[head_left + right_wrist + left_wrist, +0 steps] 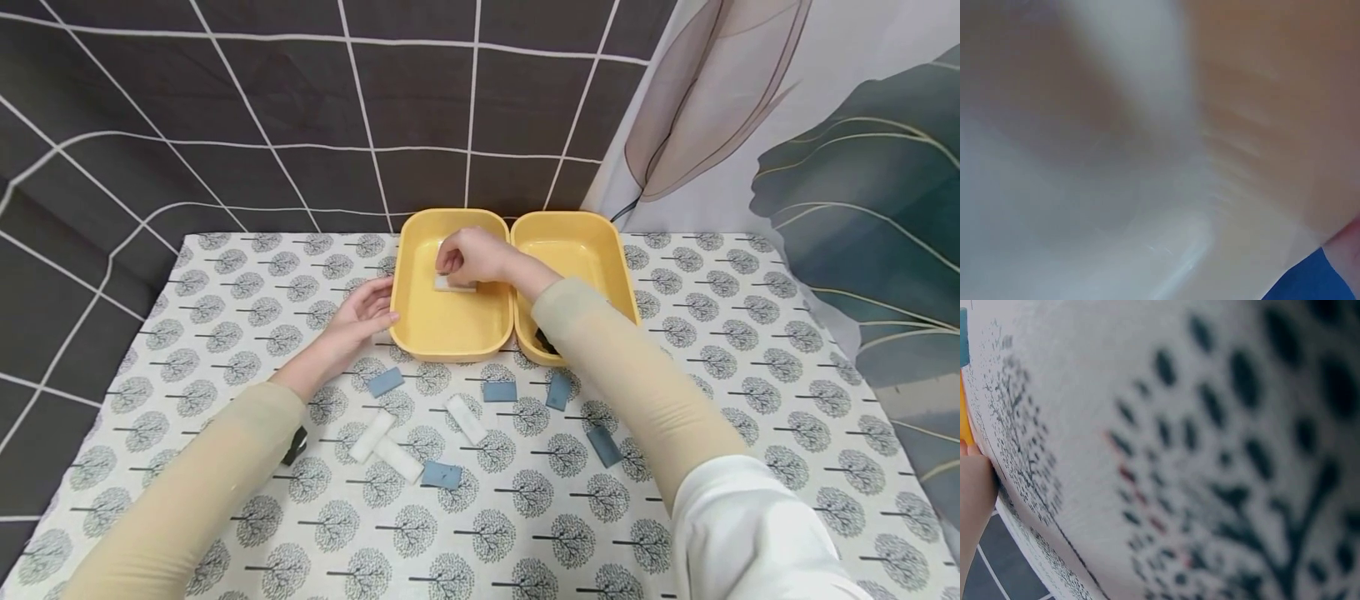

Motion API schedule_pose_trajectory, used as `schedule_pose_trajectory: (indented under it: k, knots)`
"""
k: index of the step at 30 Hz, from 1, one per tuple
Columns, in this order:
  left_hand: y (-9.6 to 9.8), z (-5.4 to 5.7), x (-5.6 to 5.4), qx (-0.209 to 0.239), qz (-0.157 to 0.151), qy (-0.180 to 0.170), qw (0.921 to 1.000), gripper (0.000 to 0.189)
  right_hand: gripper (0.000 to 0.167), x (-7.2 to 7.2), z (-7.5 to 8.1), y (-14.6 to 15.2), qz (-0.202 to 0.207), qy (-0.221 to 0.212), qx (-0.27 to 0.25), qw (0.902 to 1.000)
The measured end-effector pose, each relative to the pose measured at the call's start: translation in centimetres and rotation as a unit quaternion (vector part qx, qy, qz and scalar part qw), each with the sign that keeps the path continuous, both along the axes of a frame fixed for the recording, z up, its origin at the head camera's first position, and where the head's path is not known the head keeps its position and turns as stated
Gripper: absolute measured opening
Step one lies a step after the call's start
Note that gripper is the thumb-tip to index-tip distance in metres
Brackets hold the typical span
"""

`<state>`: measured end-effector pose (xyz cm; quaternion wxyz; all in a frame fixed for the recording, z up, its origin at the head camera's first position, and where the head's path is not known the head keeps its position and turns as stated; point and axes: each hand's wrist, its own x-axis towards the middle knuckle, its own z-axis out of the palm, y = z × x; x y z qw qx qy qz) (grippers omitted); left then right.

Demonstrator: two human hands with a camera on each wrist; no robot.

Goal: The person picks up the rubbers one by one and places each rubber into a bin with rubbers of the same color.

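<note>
Right hand (476, 252) pinches white block (442, 284) in left yellow tray (450, 329); left hand (360, 314) relaxed against its wall; seemingly early; remaining on tablecloth (720, 508): three white blocks (467, 419), five blue blocks (500, 391)

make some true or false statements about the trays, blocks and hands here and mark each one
1. The right hand has its fingers at a white block inside the left tray. True.
2. The left hand is deep inside the right tray. False: it is at the outer side of the left tray.
3. Five blue blocks lie on the tablecloth. True.
4. The two trays are different colours. False: both are yellow.
5. All the white blocks are in a tray. False: three white blocks lie on the tablecloth.
6. The trays stand side by side. True.
</note>
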<state>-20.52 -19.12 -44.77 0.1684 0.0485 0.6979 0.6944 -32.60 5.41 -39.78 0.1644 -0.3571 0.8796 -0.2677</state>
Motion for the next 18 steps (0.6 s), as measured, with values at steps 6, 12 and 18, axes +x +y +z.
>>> schedule_pose_trajectory:
  k: [6,12,18]
  knots:
    - [0.0,0.1,0.1,0.001,-0.001,0.001,1.0,0.071,0.014,0.4,1.3,0.3,0.012,0.024,-0.016,0.9995]
    - [0.0,0.0,0.0,0.0,-0.001,0.0,1.0,0.071,0.015,1.0,3.1,0.8,0.012,0.032,-0.018,0.9993]
    - [0.0,-0.2,-0.1,0.003,-0.001,-0.004,1.0,0.071,0.018,1.9,4.8,1.7,0.012,0.035,-0.023,0.9991]
